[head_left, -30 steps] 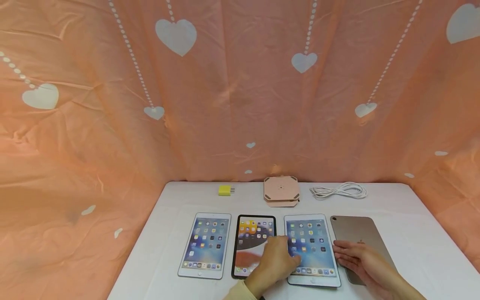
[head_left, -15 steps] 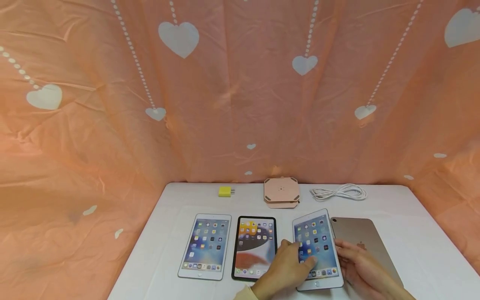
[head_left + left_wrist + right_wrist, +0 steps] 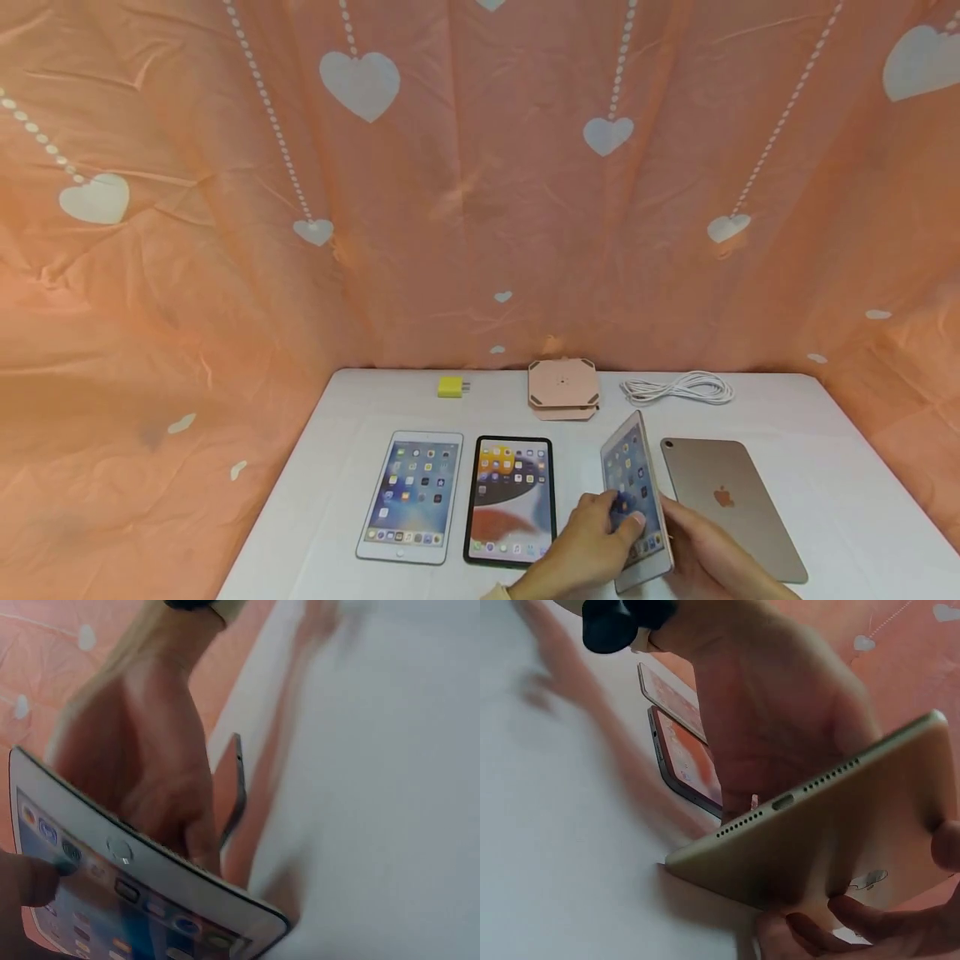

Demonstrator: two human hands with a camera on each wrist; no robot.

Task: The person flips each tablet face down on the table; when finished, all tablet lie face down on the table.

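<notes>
A white-bezelled tablet (image 3: 637, 492) is tilted steeply between both hands, its right edge raised and its screen turned left. In the head view my left hand (image 3: 588, 542) grips it near the left edge, with the thumb over the lit screen. My right hand (image 3: 705, 546) is behind it, largely hidden by it. The right wrist view shows the tablet's gold back (image 3: 810, 855), the port on its lower edge, and my right fingers (image 3: 877, 919) against that back. The left wrist view shows the home button end and my left thumb (image 3: 34, 881) on the glass.
Left of the hands lie a white tablet (image 3: 412, 500) and a black-framed tablet (image 3: 512, 500), both lit. A grey tablet (image 3: 723, 500) lies face down at right. Behind are a yellow charger plug (image 3: 451, 387), a folded pink stand (image 3: 562, 383) and a coiled white cable (image 3: 678, 388).
The held tablet went from lying flat to being lifted and turned on its side, its screen swinging left. The right hand moved behind it; the left hand shifted right with it.
</notes>
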